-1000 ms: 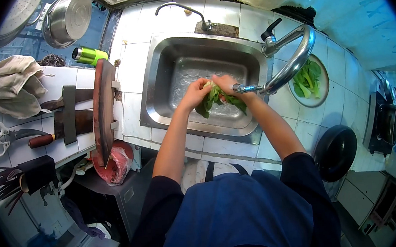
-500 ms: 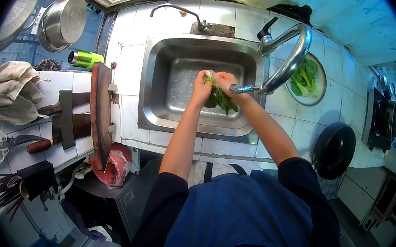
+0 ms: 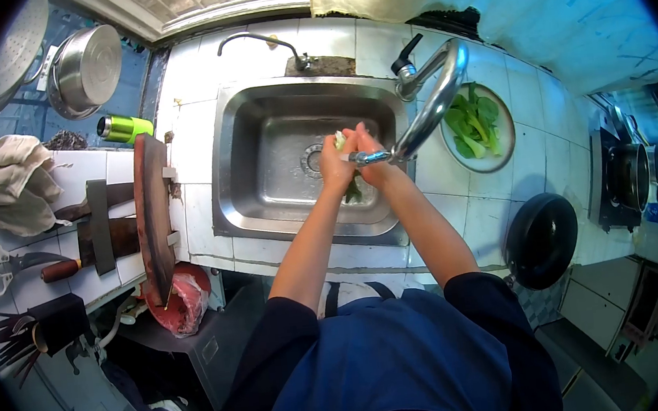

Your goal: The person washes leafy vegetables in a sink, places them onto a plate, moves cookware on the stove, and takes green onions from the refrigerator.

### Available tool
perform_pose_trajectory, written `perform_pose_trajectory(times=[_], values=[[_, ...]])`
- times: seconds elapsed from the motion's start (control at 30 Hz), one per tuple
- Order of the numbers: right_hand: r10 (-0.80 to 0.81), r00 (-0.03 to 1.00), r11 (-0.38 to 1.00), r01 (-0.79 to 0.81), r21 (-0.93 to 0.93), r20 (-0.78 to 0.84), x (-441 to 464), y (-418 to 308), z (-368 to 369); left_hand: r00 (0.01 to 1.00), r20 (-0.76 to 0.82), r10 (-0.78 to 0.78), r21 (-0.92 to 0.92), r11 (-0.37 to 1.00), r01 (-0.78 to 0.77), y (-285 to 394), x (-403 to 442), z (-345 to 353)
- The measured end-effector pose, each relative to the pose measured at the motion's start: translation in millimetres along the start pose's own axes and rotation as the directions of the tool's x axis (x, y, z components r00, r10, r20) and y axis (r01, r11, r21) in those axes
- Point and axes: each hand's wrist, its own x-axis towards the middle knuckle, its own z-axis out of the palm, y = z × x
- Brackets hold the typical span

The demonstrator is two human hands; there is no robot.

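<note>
The left hand (image 3: pixel 333 167) and right hand (image 3: pixel 374 171) are pressed close together over the sink (image 3: pixel 224 176), mid-frame. The left closes round a bunch of leafy greens (image 3: pixel 353 191), its pale end poking out above the fingers and a dark leaf tip below; whether the right grips it or only lies against it, I cannot tell. Being under the tap (image 3: pixel 445 91) and inside the basin's outline probably lets water reach the leaves and drips drain away. More leafy greens lie on the plate (image 3: pixel 510 136) at upper right, on the worktop (image 3: pixel 442 230), apparently kept near yet out of the splash.

Compared with half a second ago, the leaves that fanned out below the hands are mostly hidden. The drain (image 3: pixel 311 162) now shows beside the left hand, and the whole view has shifted, putting the sink farther left and lower.
</note>
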Motion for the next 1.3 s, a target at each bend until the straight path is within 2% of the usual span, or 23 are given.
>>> perform_pose_trajectory(times=[0.03,0.1,0.17,0.2,0.23,0.27,0.3,0.33,0.37,0.4,0.43,0.53,0.6,0.7,0.77,0.83,0.87,0.9,0.97,1.03,1.07,1.1,1.3], values=[[-0.064,0.996,0.954,0.041,-0.297,-0.068,-6,-2,-2,1.0,0.008,0.002,-0.005,1.0,-0.002,-1,1,0],[-0.043,0.998,0.923,0.023,-0.385,-0.044,-28,-18,-3,0.993,0.078,0.089,-0.023,0.996,-0.087,-7,4,-2],[-0.151,0.98,0.823,0.051,-0.566,-0.131,-40,-24,-12,0.992,0.092,0.086,-0.038,0.996,-0.083,-13,13,1],[-0.227,0.964,0.774,0.095,-0.626,-0.136,-42,-21,-25,0.997,0.068,0.037,-0.184,0.983,-0.024,-18,18,2],[-0.231,0.964,0.772,0.101,-0.627,-0.129,-41,-20,-43,0.999,0.05,-0.014,-0.328,0.944,0.03,-20,23,2],[-0.227,0.937,0.883,0.083,-0.463,-0.264,-41,-21,-60,0.986,0.118,-0.12,-0.444,0.882,0.161,-17,27,0],[-0.192,0.899,0.957,0.083,-0.278,-0.393,-44,-25,-73,0.986,0.115,-0.119,-0.445,0.881,0.158,-12,28,-5],[-0.125,0.841,0.992,0.089,-0.094,-0.526,-54,-34,-79,0.964,0.164,-0.207,-0.55,0.793,0.264,-5,28,-10],[-0.031,0.771,0.989,0.116,0.092,-0.637,-65,-42,-86,0.932,0.223,-0.286,-0.637,0.681,0.361,1,28,-16],[0.018,0.765,0.972,0.137,0.189,-0.644,-72,-48,-99,0.916,0.293,-0.274,-0.68,0.614,0.401,-10,36,-18],[0.066,0.76,0.946,0.159,0.283,-0.646,-78,-53,-114,0.918,0.288,-0.273,-0.681,0.615,0.397,-11,37,-21],[-0.003,0.727,0.921,0.269,0.282,-0.687,-87,-63,-161,0.908,0.335,-0.251,-0.725,0.547,0.419,-13,39,-26],[-0.024,0.714,0.821,0.413,0.394,-0.699,-90,-72,-180,0.883,0.407,-0.235,-0.753,0.461,0.47,-19,41,-27],[-0.144,0.711,0.891,0.396,0.222,-0.688,-90,-76,-194,0.86,0.443,-0.252,-0.763,0.397,0.51,-16,38,-33],[-0.158,0.703,0.894,0.401,0.202,-0.694,-89,-81,-200,0.87,0.435,-0.233,-0.773,0.399,0.493,-12,34,-36],[-0.223,0.813,0.914,0.366,0.174,-0.538,-85,-74,-248,0.882,0.42,-0.215,-0.786,0.4,0.472,-12,32,-38],[-0.257,0.756,0.916,0.389,0.097,-0.602,-87,-71,-246,0.884,0.429,-0.186,-0.806,0.363,0.468,-14,35,-39],[-0.257,0.764,0.919,0.383,0.095,-0.592,-94,-67,-235,0.886,0.436,-0.159,-0.824,0.326,0.464,-15,37,-41],[-0.29,0.653,0.935,0.351,-0.06,-0.699,-116,-60,-197,0.878,0.449,-0.165,-0.831,0.284,0.478,-15,43,-47],[-0.315,0.647,0.941,0.309,-0.14,-0.695,-134,-54,-141,0.865,0.471,-0.175,-0.83,0.243,0.501,-16,47,-52],[-0.296,0.716,0.955,0.244,-0.171,-0.633,-140,-49,-134,0.863,0.482,-0.149,-0.838,0.209,0.504,-16,48,-56],[-0.298,0.698,0.954,0.207,-0.215,-0.651,-139,-41,-124,0.862,0.491,-0.122,-0.845,0.175,0.506,-15,48,-59],[-0.223,0.829,0.939,0.041,-0.342,-0.513,-108,7,-79,0.893,0.429,-0.135,-0.873,0.194,0.448,1,46,-87]])
